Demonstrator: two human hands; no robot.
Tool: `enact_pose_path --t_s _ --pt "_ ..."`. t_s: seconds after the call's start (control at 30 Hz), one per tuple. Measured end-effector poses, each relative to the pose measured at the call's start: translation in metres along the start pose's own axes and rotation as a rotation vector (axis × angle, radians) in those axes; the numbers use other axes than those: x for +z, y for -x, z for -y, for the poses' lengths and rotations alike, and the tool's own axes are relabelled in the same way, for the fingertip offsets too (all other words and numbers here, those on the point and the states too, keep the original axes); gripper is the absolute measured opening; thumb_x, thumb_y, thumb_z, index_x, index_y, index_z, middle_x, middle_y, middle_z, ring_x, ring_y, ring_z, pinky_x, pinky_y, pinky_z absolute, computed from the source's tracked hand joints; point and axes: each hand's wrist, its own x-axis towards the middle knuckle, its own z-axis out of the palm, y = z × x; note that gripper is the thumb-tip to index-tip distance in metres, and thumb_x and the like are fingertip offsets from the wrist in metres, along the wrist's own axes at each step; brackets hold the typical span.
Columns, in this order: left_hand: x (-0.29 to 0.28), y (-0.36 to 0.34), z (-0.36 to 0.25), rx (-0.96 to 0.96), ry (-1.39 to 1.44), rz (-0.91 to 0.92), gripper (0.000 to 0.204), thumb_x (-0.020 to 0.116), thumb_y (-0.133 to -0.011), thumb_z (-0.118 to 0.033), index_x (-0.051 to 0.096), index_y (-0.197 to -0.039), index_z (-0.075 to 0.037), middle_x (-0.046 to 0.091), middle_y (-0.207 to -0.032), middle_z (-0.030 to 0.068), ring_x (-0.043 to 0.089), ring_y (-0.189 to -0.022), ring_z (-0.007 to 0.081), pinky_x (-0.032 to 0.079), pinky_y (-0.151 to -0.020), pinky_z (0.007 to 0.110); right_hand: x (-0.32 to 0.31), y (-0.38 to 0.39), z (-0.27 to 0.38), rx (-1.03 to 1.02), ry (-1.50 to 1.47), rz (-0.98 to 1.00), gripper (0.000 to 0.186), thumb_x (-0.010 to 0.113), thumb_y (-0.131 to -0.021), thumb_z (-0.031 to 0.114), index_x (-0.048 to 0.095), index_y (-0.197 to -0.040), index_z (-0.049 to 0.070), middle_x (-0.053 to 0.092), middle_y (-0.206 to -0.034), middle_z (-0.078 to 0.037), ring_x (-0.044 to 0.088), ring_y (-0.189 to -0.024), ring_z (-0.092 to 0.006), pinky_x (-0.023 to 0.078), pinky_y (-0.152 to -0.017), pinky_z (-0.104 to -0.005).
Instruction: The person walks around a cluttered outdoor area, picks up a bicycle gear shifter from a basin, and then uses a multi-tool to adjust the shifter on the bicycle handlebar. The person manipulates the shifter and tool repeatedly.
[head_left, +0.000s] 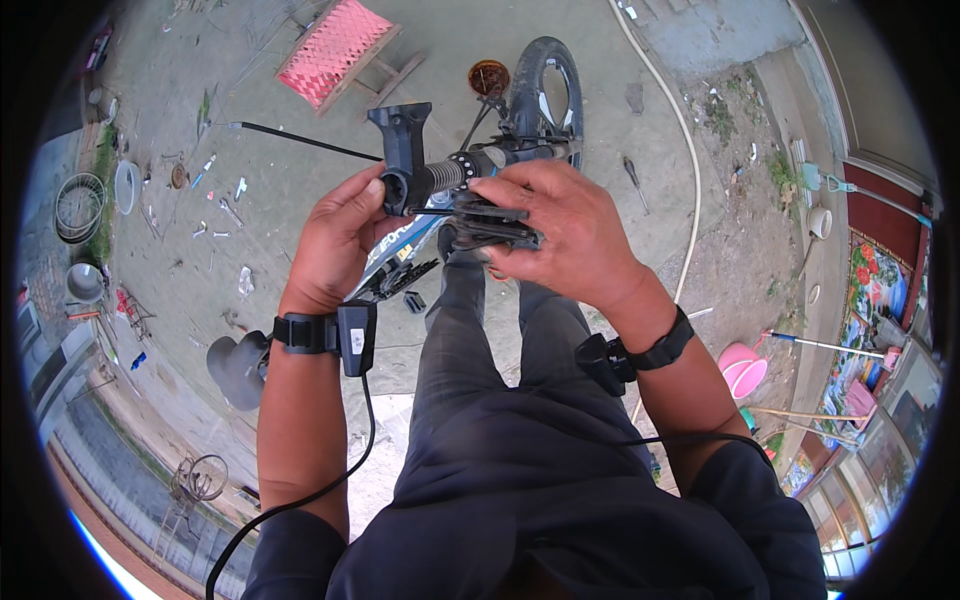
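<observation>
My left hand (345, 235) is closed, thumb and fingers pinching the lower end of a black bracket (403, 140) with a wide, T-shaped top. That end meets a ribbed bicycle handlebar (447, 174) at its left side. My right hand (568, 228) is closed around a bundle of flat dark pieces (490, 222), held just below the handlebar; I cannot make out their exact kind. Beyond the hands stands the bicycle's front wheel (547, 95). Part of the blue and white frame (400, 237) shows between my hands. My palms and most fingertips are hidden.
A stool with a pink woven seat (335, 50) is at the far left. A screwdriver (635, 183) lies right of the wheel, near a pale hose (685, 130). Wrenches (230, 212) and small parts are scattered on the left ground. Pink basins (742, 372) sit at the right.
</observation>
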Motion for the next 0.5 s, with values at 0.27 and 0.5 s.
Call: enact_pose_path --t_s 0.27,0.5 --pt "0.002 0.000 -0.002 -0.001 -0.004 0.014 0.046 0.049 -0.107 -0.022 0.049 -0.144 0.006 0.060 -0.140 0.0170 0.061 -0.127 0.0249 0.052 -0.106 0.041 -0.020 -0.022 0.004 -0.202 0.203 0.111 0.063 0.085 -0.061 0.015 0.070 -0.122 0.017 0.067 -0.106 -0.003 0.065 -0.092 -0.0254 0.053 -0.077 -0.0384" --pt "0.003 0.001 -0.002 -0.001 0.010 0.009 0.046 0.049 -0.107 -0.021 0.048 -0.144 0.006 0.061 -0.139 0.0173 0.061 -0.126 0.0248 0.052 -0.105 0.040 -0.013 -0.014 0.005 -0.090 0.116 0.102 0.058 0.084 -0.064 0.018 0.069 -0.120 0.017 0.063 -0.102 -0.004 0.063 -0.092 -0.0275 0.052 -0.077 -0.0411"
